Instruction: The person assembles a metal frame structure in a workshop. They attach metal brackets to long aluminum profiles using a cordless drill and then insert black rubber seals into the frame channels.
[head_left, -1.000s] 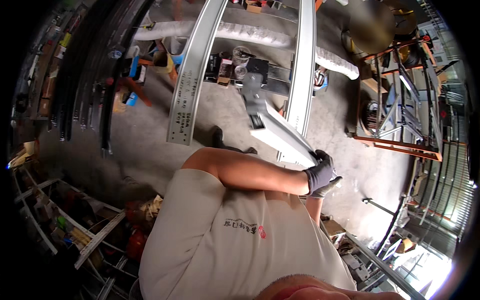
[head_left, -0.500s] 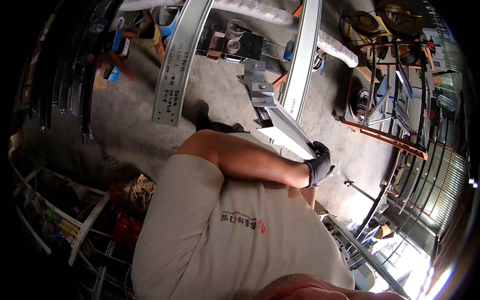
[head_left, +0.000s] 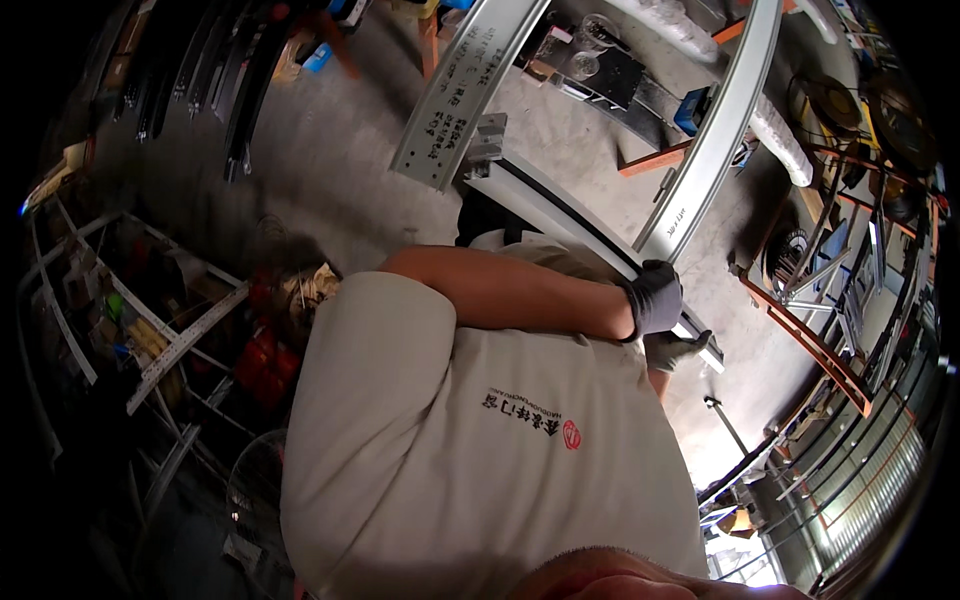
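A long silver-and-black metal profile (head_left: 570, 215) runs slantwise in front of my torso. My left hand (head_left: 655, 297), in a dark grey glove, reaches across my body and is closed round it near its right end. Just below, my right hand (head_left: 675, 350), also gloved, grips the profile close to that end, with one digit stretched along it; its other fingers are partly hidden. At the far left end of the profile is a small silver metal block (head_left: 487, 140). That end lies beside a wide pale rail (head_left: 445, 120) with handwriting and small holes.
A second wide rail (head_left: 715, 150) slopes down beyond my hands. Behind stands a dark low table (head_left: 600, 75) with clear tubs. Right is an orange-framed rack (head_left: 810, 345) of metal pieces. Dark profiles (head_left: 240, 120) hang at upper left; a cluttered metal shelf frame (head_left: 190, 335) stands left.
The profile has turned, and its block end has swung left toward the marked rail. My right hand, mostly hidden before, now shows at the profile's right end. The whole view has shifted.
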